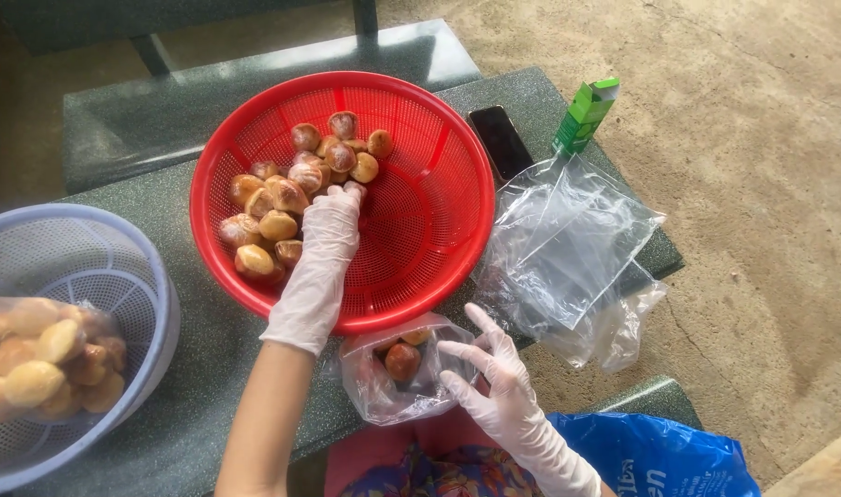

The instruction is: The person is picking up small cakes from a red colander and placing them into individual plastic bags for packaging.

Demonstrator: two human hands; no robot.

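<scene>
Left hand (327, 241) inside red basket (439, 221), gloved fingers loosely curled over buns (287, 198), grasp unclear. Right hand (494, 373) below basket, pinching open small clear bag (397, 373).

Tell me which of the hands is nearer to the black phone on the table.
Right. The right hand holds open the small clear bag at the near table edge, below the phone. The left hand is inside the red basket, among the buns, slightly farther away.

The blue basket (117, 267) and blue bag (660, 456) ran off the picture's edges; the left hand (324, 244) hid some buns (278, 224) beneath its fingers.
</scene>
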